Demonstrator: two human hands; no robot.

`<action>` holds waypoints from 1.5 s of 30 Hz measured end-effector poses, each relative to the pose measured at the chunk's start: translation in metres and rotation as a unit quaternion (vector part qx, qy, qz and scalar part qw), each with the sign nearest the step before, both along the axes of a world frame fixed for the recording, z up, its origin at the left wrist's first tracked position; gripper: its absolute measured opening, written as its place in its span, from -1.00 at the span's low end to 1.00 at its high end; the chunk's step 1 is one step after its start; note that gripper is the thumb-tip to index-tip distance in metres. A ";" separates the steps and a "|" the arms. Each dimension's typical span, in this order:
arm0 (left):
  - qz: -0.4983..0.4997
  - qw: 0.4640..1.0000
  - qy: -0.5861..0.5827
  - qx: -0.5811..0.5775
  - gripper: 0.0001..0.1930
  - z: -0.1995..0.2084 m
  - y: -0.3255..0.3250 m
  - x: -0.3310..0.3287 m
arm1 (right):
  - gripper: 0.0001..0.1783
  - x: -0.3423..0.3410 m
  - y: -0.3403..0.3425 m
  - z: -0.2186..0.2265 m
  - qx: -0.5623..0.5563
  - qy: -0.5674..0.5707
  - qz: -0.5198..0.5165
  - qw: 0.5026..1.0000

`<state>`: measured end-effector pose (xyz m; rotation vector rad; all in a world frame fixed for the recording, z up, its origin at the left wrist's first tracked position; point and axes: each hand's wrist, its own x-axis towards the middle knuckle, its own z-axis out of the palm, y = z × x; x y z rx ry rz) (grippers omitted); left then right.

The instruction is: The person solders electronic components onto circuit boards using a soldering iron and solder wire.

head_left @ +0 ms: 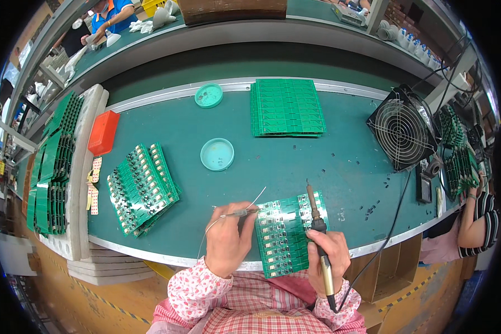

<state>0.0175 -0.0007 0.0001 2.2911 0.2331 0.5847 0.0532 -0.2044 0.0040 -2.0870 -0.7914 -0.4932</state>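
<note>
A green circuit board panel (284, 236) with rows of small parts lies at the front edge of the table, between my hands. My left hand (225, 242) is closed in a pinch on a thin solder wire (260, 194), beside the panel's upper left corner. The wire's loose end sticks up past the fingers, and a length trails down by the wrist. My right hand (329, 256) grips a soldering iron (319, 222) over the panel's right side. Its tip points away from me, past the panel's far edge.
Populated panels (142, 189) lie stacked at left, beside a red bin (103, 133) and a foam tray (83, 222) of boards. Bare boards (288, 107) and two round turquoise dishes (217, 155) stand farther back. A fan (401, 131) and iron cord (392, 228) are at right; co-workers sit beyond.
</note>
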 end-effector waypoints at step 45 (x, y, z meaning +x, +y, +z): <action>-0.001 0.999 -0.022 0.027 -0.85 -0.002 0.001 0.001 | -0.86 0.003 0.017 0.010 0.151 0.315 0.067 0.935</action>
